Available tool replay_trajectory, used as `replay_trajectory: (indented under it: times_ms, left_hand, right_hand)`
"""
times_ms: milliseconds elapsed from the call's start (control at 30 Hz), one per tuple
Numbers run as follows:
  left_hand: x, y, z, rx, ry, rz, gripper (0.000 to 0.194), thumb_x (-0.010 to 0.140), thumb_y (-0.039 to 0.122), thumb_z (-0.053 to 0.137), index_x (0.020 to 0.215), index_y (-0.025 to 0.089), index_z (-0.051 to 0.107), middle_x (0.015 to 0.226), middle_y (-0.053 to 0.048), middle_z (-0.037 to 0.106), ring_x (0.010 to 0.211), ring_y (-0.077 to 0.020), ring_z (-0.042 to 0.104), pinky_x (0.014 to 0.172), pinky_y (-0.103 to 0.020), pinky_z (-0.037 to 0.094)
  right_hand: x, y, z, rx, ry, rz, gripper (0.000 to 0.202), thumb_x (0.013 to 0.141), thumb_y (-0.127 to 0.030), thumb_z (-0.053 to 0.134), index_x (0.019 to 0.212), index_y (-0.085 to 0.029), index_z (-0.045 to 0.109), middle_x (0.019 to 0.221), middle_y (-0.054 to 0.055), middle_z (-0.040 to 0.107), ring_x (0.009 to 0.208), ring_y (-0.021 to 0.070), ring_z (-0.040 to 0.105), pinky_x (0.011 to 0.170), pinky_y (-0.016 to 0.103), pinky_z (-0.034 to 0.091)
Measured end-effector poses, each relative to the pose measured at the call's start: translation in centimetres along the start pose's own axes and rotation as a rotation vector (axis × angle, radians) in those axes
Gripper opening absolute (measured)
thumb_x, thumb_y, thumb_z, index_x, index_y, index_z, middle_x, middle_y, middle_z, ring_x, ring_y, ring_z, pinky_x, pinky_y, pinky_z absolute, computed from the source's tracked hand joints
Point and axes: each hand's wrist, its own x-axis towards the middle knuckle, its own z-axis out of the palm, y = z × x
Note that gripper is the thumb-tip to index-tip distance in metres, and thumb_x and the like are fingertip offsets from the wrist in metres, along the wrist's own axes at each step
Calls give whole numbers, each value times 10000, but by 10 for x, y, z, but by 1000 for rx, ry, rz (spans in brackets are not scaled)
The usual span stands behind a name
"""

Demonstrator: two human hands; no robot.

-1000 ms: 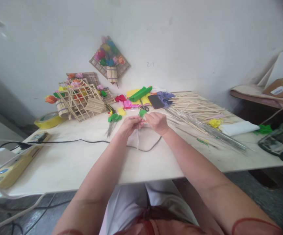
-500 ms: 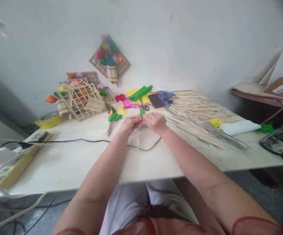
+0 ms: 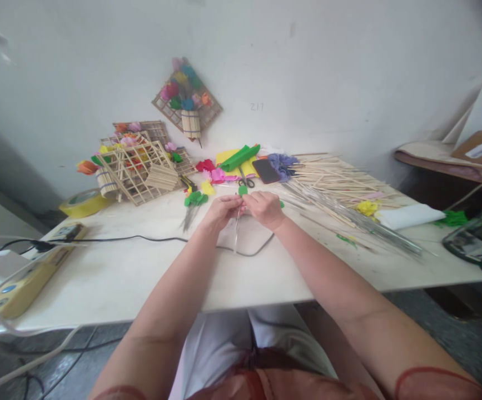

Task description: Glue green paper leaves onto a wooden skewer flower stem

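My left hand (image 3: 225, 210) and my right hand (image 3: 264, 210) meet over the middle of the table, fingers closed together. Between them is a green paper leaf (image 3: 243, 190), its top showing above the fingertips. A thin silvery wire stem (image 3: 237, 233) hangs below, pinched by the left fingers. The right fingers close on the leaf's base; their tips are partly hidden. Left of my hands lies a bunch of green paper leaves (image 3: 196, 198) on wire stems. Scissors (image 3: 246, 182) rest just beyond my hands.
Lattice stick frames with paper flowers (image 3: 140, 166) lean at the back left, near yellow tape (image 3: 84, 203) and a power strip (image 3: 28, 278). A phone (image 3: 266, 171), wooden sticks (image 3: 332, 180) and silvery wires (image 3: 374, 228) lie right. A black cable (image 3: 140, 238) crosses the table.
Both hands stay in nearly the same place, still closed on the leaf and its stem. Only a very slight shift of the fingers shows.
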Motion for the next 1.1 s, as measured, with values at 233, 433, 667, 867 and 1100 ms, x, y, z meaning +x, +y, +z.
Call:
replay_trajectory:
  times_ms: [233, 433, 667, 867, 1100]
  left_hand:
    - [1, 0, -2, -3, 3, 6, 123, 627, 73, 694, 740, 61, 650, 608, -51, 639, 509, -99, 594, 504, -198, 482]
    - [-2, 3, 0, 2, -17, 9, 115, 651, 94, 690, 749, 63, 641, 683, -70, 657, 525, -93, 596, 502, -194, 483]
    - [0, 1, -2, -1, -27, 6, 132, 644, 100, 699, 762, 74, 647, 680, -62, 664, 529, -93, 598, 500, -192, 482]
    - [2, -1, -2, 16, -51, 21, 152, 641, 115, 712, 779, 74, 663, 691, -51, 665, 548, -79, 598, 532, -181, 486]
    - [2, -2, 2, 42, -56, 38, 152, 635, 123, 714, 771, 73, 667, 653, -47, 662, 529, -84, 590, 533, -193, 475]
  right_hand:
    - [-1, 0, -1, 90, 15, 65, 340, 905, -270, 361, 794, -175, 668, 633, 60, 595, 617, 148, 503, 574, 280, 282]
    - [-1, 6, 3, 393, 132, 577, 298, 852, -357, 435, 833, -176, 670, 735, 68, 661, 681, 161, 579, 635, 261, 381]
    - [8, 4, 4, 1188, -26, 1055, 332, 693, -503, 579, 712, -178, 644, 725, 27, 653, 611, 132, 560, 496, 226, 382]
    - [16, -5, 6, 1552, -64, 1168, 346, 576, -481, 696, 697, -160, 650, 608, 5, 613, 571, 108, 551, 494, 210, 386]
    - [21, -10, 11, 1645, 33, 1253, 305, 503, -381, 773, 629, -154, 614, 518, -31, 575, 448, 70, 487, 505, 228, 414]
